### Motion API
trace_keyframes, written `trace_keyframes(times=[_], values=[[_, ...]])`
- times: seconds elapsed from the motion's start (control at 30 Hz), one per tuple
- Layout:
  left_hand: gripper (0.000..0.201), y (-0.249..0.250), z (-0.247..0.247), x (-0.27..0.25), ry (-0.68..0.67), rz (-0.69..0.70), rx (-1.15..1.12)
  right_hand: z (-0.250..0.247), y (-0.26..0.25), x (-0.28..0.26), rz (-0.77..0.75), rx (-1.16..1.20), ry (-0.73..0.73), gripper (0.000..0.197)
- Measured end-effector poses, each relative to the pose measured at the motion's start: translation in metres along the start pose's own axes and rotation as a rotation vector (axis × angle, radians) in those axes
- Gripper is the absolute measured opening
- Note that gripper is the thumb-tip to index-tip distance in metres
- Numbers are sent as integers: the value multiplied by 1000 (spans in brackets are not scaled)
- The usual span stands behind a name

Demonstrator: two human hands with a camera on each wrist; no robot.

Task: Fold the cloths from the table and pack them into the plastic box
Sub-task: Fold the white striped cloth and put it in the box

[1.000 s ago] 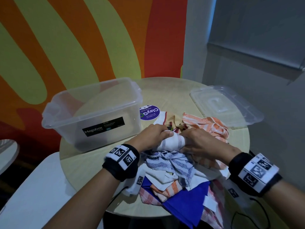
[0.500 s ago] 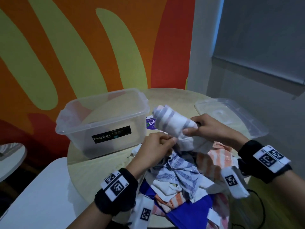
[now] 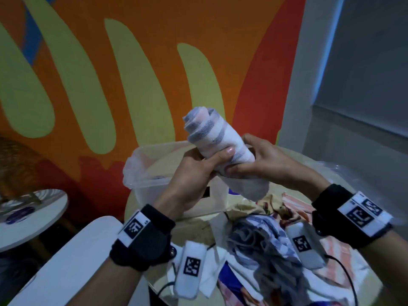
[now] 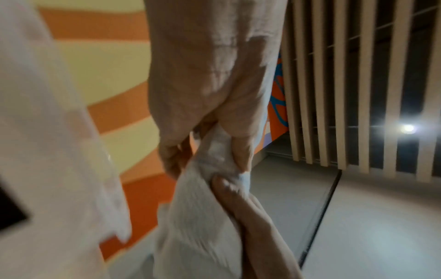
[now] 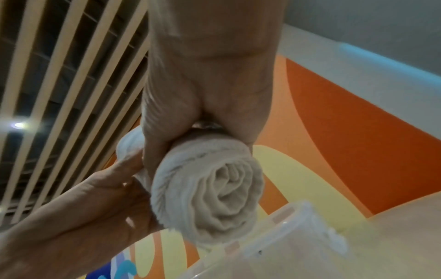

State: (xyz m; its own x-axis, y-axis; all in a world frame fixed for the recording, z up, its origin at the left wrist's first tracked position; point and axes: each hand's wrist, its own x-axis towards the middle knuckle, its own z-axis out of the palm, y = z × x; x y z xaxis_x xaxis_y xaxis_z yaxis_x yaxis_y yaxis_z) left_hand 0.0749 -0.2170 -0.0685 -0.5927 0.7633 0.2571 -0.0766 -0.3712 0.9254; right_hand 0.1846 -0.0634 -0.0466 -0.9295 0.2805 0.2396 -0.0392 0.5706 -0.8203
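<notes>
A white cloth with grey stripes, rolled into a tight cylinder [image 3: 212,135], is held up in the air, tilted up to the left. My left hand [image 3: 198,171] grips its lower part, thumb across the roll. My right hand [image 3: 260,164] holds the same end from the right, and a loose tail hangs below. The rolled end [image 5: 210,190] fills the right wrist view; the cloth tail [image 4: 198,222] shows in the left wrist view. The clear plastic box [image 3: 145,175] stands open on the table behind my hands. A heap of cloths [image 3: 265,239] lies on the table below.
The round wooden table [image 3: 196,230] carries the heap, with white tagged wrist-strap pieces [image 3: 191,268] dangling over it. A second small round table [image 3: 33,217] stands at the left. The painted orange and green wall is just behind the box.
The rolled cloth has been lifted off the heap and raised higher. My left hand moved from the heap onto the roll, so both hands now hold it. The head view has tilted up.
</notes>
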Motion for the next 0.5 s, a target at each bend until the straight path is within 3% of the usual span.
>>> trace_keyframes(times=[0.07,0.13,0.23,0.3,0.37,0.5], values=[[32,26,-27,5,-8,19,274,16,-10,23,-27,-48,47,48],[32,45,-56,10,-41,13,751,23,-15,44,-67,-179,80,57],[47,51,-106,16,-153,-109,1460,28,-18,79,-70,-396,-11,63],[40,43,-134,16,-241,-218,1547,34,-17,99,-41,-522,-100,58],[37,33,-152,13,-286,-265,1494,45,-16,117,12,-609,-181,55],[13,26,-165,11,-319,-178,1449,63,-22,149,146,-759,-334,43]])
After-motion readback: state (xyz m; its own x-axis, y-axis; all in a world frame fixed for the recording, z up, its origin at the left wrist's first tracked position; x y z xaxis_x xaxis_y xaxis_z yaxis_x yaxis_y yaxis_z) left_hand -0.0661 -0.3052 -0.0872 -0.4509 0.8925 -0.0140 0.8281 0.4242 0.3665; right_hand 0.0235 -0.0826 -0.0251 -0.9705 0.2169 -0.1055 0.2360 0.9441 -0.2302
